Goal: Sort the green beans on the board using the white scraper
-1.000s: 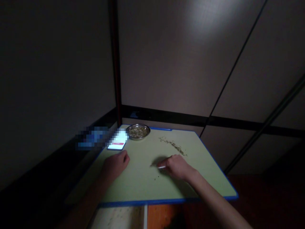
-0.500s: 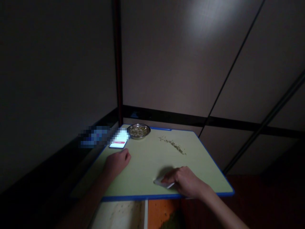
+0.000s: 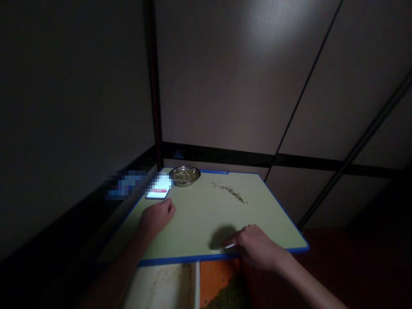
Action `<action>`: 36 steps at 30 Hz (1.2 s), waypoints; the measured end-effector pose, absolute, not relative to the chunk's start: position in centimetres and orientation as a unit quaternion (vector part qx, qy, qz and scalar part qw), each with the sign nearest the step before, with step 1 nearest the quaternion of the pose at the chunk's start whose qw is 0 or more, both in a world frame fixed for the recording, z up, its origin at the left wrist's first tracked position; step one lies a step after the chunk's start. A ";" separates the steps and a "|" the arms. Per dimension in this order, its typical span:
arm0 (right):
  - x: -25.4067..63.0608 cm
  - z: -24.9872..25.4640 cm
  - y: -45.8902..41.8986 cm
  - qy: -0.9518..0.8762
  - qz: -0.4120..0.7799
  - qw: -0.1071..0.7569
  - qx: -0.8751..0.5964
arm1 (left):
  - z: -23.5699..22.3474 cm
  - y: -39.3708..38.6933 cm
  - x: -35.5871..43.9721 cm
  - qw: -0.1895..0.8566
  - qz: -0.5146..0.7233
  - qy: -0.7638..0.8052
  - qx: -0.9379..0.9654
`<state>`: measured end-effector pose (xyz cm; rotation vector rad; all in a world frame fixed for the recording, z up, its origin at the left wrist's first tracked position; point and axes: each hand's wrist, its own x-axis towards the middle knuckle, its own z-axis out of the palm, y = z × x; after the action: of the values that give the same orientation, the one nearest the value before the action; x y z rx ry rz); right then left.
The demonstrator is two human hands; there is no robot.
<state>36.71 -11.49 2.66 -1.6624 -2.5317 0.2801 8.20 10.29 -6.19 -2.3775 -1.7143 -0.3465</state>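
Note:
My right hand pinches a thin white card-like piece near the front edge of the pale green table with blue edging. Most of that piece is hidden behind the fingers, and a few dark grains seem to lie by it. Curled into a fist, my left hand rests on the table's left side, and nothing shows in it. A thin streak of small grains lies toward the back right. At the back left stands a shallow metal dish with grains in it.
A lit phone lies beside the dish, partly blurred. Below the front edge are a pale surface with specks and an orange one bearing a greenish heap. Panelled walls rise behind and to the left.
My right hand has turned the white piece, so less of it shows, and moved slightly nearer the front edge. The left fist stays put. The view has shifted slightly.

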 end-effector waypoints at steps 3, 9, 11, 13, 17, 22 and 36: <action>36.4 2.8 -11.0 -0.825 0.055 0.018 -0.561 | -6.2 10.3 8.2 0.100 -0.116 -0.580 -0.800; 35.9 4.0 -10.8 -0.812 0.044 -0.028 -0.581 | -6.2 10.4 8.2 0.102 -0.116 -0.580 -0.800; 35.8 4.5 -10.6 -0.810 0.052 -0.037 -0.583 | -6.2 10.4 8.2 0.102 -0.115 -0.580 -0.800; 35.9 4.8 -10.2 -0.809 0.064 -0.043 -0.583 | -6.3 10.4 8.2 0.102 -0.116 -0.581 -0.799; 36.3 4.8 -8.9 -0.805 0.098 -0.038 -0.584 | -6.2 10.4 8.2 0.099 -0.116 -0.583 -0.798; 36.8 4.9 -7.2 -0.801 0.168 -0.032 -0.574 | -5.8 10.0 8.3 0.090 -0.115 -0.588 -0.796; 37.8 4.3 -2.0 -0.739 0.397 -0.041 -0.543 | -5.7 10.0 8.3 0.088 -0.113 -0.585 -0.799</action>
<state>37.80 -2.03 4.28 -1.7518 -2.3838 1.2802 8.33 9.98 -5.66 -2.3769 -1.7401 -0.3362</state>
